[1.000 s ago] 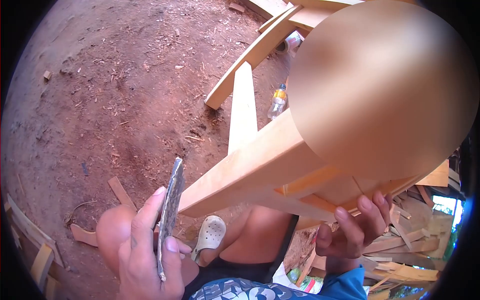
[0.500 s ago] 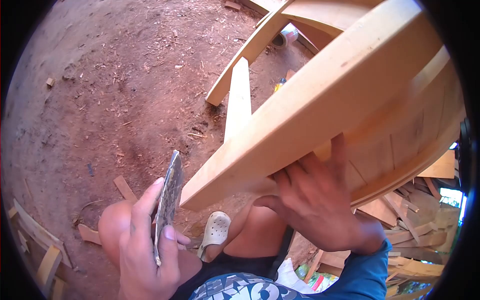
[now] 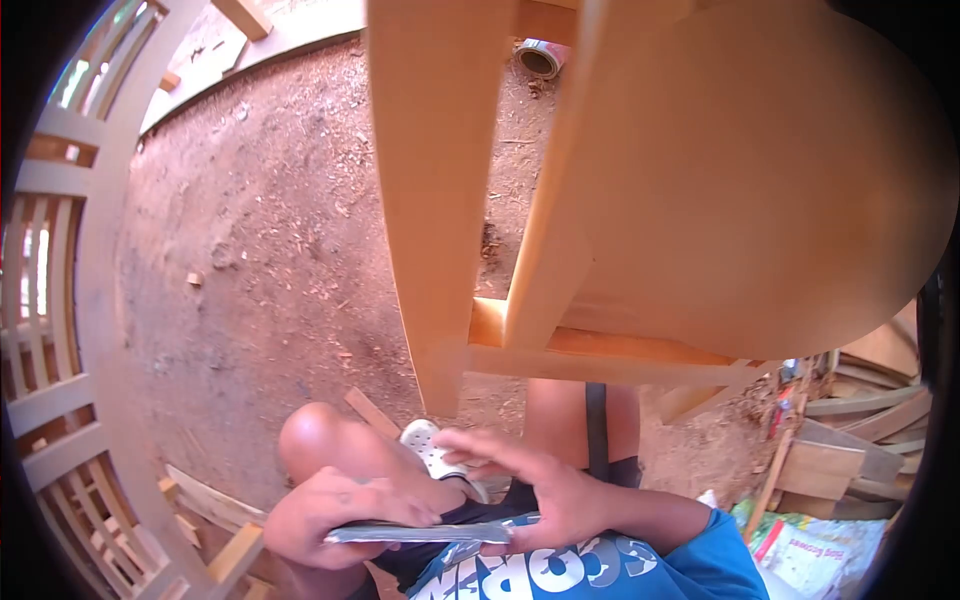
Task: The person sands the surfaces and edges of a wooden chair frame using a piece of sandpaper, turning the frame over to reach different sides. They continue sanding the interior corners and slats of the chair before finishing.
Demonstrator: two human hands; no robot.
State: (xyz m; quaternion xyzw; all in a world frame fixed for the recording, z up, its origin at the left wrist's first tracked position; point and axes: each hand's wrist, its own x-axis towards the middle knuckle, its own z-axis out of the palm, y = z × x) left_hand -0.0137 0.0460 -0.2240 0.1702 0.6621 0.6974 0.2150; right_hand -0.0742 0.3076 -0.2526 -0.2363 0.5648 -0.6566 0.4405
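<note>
Flat strip: I see the thin grey strip (image 3: 425, 535) low in the view, in front of the shirt; its long axis runs almost straight from left to right, one narrow edge towards me.
Strip's ends: one points at the left hand (image 3: 345, 502), the other at the right hand (image 3: 562, 497).
Left hand: pinching the strip's left part, fingers bent over the top.
Right hand: fingers stretched out and spread, pointing left above the strip, thumb at its right end.
Shirt: blue, pale lettering (image 3: 610, 565), just behind the strip.
Knee and clog: a bent knee (image 3: 312, 435) is beyond the left hand; a pale clog (image 3: 425, 448) with holes sits beside it.
Wooden frame: its broad leg (image 3: 435, 200) and cross rail (image 3: 600, 362) stand beyond the hands, blocking my view of the ground (image 3: 270, 230); a round blur hides its upper right.
Right side: a printed sack (image 3: 812, 555) near heaped boards (image 3: 825, 465).
Left side: a slatted wooden frame (image 3: 100, 280) fills the edge.
Far ground: a small wood block (image 3: 195, 279) lies left of the leg; a can (image 3: 541, 60) shows through the frame's gap.
</note>
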